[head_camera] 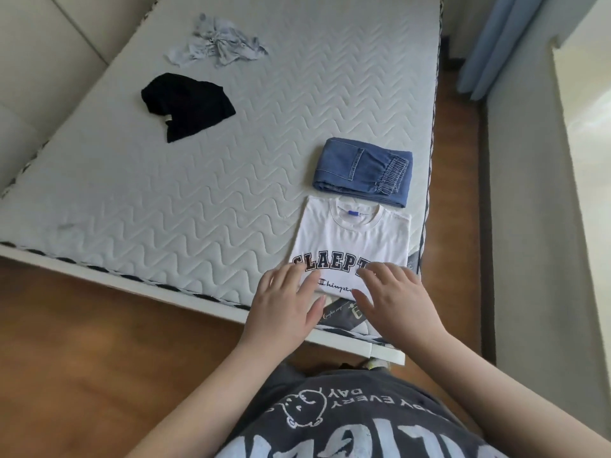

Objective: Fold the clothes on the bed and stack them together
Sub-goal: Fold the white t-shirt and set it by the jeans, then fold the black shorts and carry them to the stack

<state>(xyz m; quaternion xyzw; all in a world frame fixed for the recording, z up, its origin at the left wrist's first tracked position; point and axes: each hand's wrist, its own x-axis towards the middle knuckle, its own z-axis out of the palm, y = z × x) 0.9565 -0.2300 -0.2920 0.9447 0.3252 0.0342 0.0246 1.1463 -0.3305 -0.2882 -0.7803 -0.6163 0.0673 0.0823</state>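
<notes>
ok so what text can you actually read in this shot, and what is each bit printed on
"SLAEPT", last letters hidden by the right hand: arched print on the folded white t-shirt.
"Chimpt", script line below it, end hidden by the same hand.
"Y EVERY DAY", upside down, start cut off: on the person's grey shirt.
Dark mattress label by the left hand: script too small to read.
Blue neck tag: unreadable.

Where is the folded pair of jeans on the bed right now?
In the head view, the folded jeans lie on the mattress near its right edge, just beyond the folded white T-shirt, far right of the black garment.
</notes>
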